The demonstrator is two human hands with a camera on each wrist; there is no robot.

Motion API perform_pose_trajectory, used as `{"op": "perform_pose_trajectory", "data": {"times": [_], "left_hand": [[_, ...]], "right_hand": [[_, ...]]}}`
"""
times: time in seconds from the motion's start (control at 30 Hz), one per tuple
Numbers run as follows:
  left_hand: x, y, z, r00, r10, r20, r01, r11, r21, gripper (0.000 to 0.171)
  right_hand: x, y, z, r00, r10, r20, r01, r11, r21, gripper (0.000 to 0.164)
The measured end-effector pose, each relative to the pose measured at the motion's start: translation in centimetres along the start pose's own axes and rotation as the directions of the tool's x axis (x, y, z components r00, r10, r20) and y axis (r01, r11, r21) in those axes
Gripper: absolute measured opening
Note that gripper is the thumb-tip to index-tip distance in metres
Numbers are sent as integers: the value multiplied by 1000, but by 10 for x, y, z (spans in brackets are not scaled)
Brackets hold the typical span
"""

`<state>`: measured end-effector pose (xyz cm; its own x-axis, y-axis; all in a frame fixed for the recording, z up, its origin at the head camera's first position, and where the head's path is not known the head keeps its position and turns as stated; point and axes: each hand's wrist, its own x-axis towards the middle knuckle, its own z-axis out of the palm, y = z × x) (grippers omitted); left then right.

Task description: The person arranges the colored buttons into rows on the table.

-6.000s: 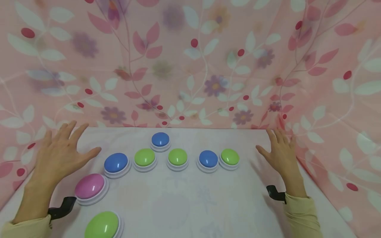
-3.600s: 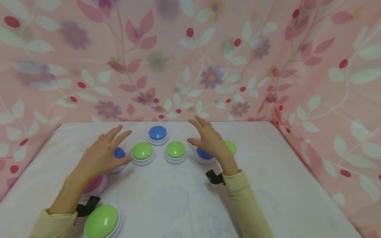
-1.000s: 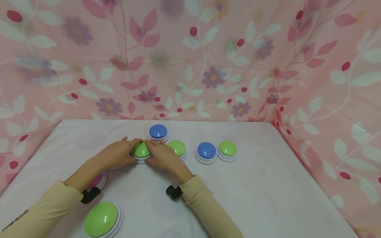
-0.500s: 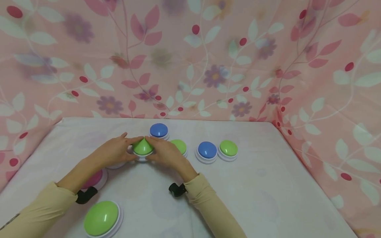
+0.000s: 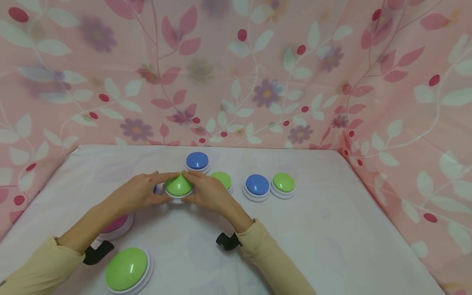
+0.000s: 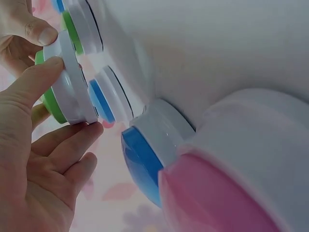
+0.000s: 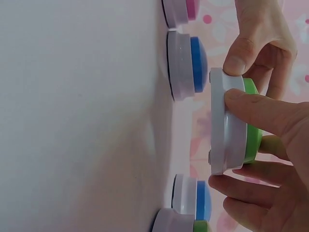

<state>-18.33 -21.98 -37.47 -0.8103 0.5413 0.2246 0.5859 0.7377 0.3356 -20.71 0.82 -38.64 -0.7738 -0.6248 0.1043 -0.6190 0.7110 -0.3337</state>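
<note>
Both hands hold one green dome push button (image 5: 178, 186) with a white round base, at the left of the table's middle. Its base hangs clear of the table in both wrist views, with small feet showing underneath. My left hand (image 5: 141, 190) grips its left side, thumb on the near side of the white base (image 6: 70, 82) and fingers on the far side. Opposite it, my right hand (image 5: 210, 190) grips the right side the same way, its thumb on the base (image 7: 229, 125). A blue button (image 6: 142, 154) stands close by, mostly hidden behind my left hand in the head view.
Behind stands a blue button (image 5: 197, 160). To the right are a partly covered green button (image 5: 222, 180), a blue one (image 5: 257, 185) and another green one (image 5: 283, 183). A pink button (image 5: 115, 224) and a green button (image 5: 127, 269) lie nearer. Floral cloth (image 5: 228, 73) rises behind the table.
From wide apart with spread fingers, both hands have come inward to the green button and taken hold of its two sides. During the last half second the button and hands have shifted only slightly.
</note>
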Motion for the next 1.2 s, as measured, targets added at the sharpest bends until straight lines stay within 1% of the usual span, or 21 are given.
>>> {"op": "perform_pose_trajectory", "data": {"times": [0.07, 0.33, 0.5, 0.6, 0.7, 0.97, 1.07, 1.2], "left_hand": [[-1, 2, 1, 1000, 6, 0, -6, 1000, -4, 67], [-1, 9, 5, 998, -25, 56, 23, 999, 40, 65], [-2, 11, 10, 990, -59, 126, 58, 998, 18, 65], [-2, 12, 13, 985, -81, 150, 80, 997, 15, 65], [-3, 12, 16, 982, -104, 156, 102, 995, 26, 65], [-2, 13, 23, 985, -90, 147, 76, 992, 96, 64], [-2, 13, 23, 985, -87, 146, 73, 992, 99, 63], [-3, 14, 23, 984, -98, 146, 84, 992, 98, 64]], "right_hand": [[-4, -1, 0, 1000, -6, -5, 6, 1000, -2, 77], [-16, -3, 4, 1000, -24, 8, 24, 999, 23, 75], [-22, -4, 9, 999, -6, 43, 5, 1000, 23, 74], [-22, -4, 13, 998, 2, 62, -3, 1000, 21, 74], [-21, -3, 17, 998, -1, 70, 0, 1000, 15, 74], [-21, -3, 20, 994, 3, 105, -1, 1000, -21, 72], [-22, -3, 19, 994, 8, 112, -6, 1000, -15, 72], [-22, -4, 19, 992, 13, 126, -12, 1000, -10, 72]]}}
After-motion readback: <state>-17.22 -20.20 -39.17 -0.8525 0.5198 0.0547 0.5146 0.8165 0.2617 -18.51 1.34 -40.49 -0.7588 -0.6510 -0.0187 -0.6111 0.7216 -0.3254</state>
